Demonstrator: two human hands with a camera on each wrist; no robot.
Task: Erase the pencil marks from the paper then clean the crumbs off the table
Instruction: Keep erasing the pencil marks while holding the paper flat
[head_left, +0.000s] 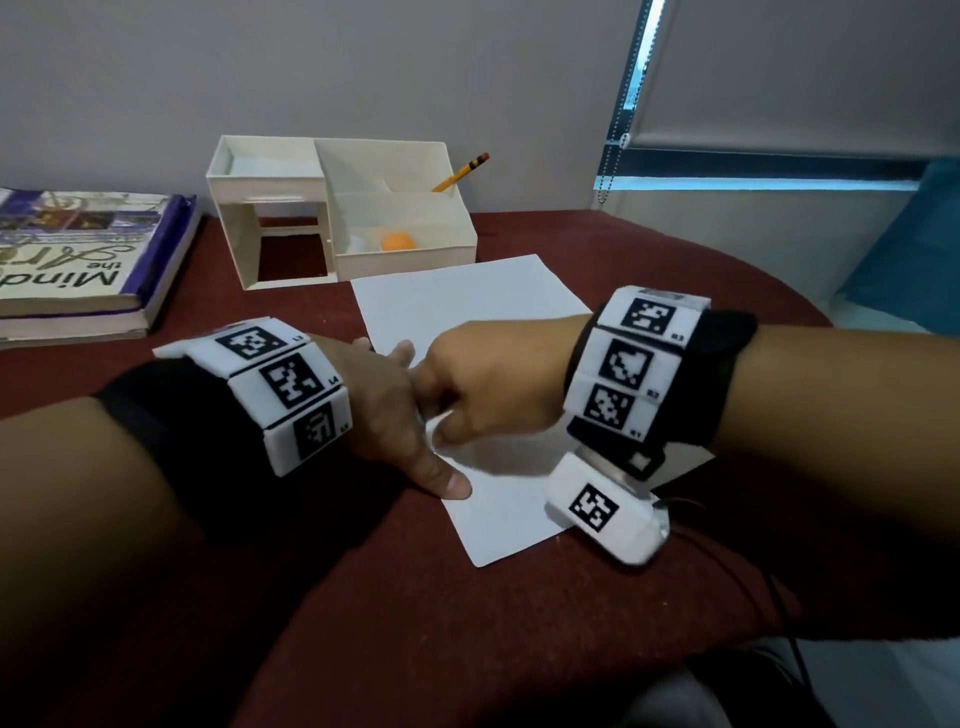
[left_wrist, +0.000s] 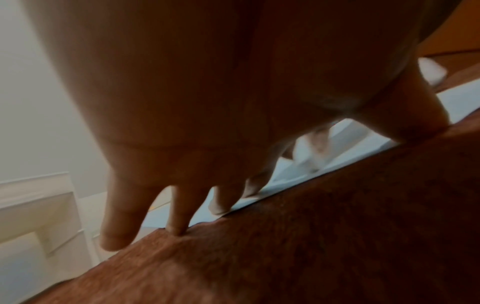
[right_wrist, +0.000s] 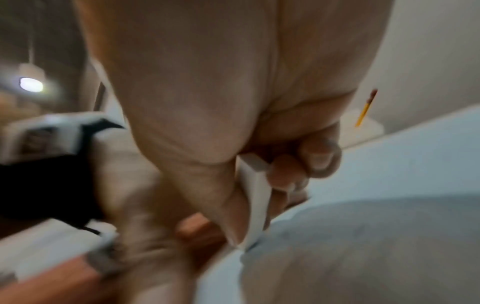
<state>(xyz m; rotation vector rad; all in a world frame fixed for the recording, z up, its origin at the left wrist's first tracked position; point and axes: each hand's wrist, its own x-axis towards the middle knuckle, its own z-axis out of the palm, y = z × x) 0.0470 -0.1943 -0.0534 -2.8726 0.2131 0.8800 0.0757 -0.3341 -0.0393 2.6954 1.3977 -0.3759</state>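
A white sheet of paper (head_left: 457, 306) lies on the dark red table (head_left: 467, 623). My left hand (head_left: 384, 410) rests spread on the paper's left edge, fingers straight, thumb tip on the near part of the sheet. My right hand (head_left: 483, 379) is curled over the paper's middle, right beside the left hand. In the right wrist view its thumb and fingers pinch a white eraser (right_wrist: 255, 197) whose lower end touches the paper (right_wrist: 389, 205). The left wrist view shows my straight fingers (left_wrist: 179, 211) on the paper's edge (left_wrist: 285, 181). Pencil marks and crumbs are too faint to make out.
A cream desk organiser (head_left: 337, 208) stands behind the paper, holding a yellow pencil (head_left: 462, 171) and an orange ball (head_left: 397, 242). A stack of books (head_left: 78, 260) lies at the far left. A window blind with a bead chain (head_left: 615, 150) is at the right.
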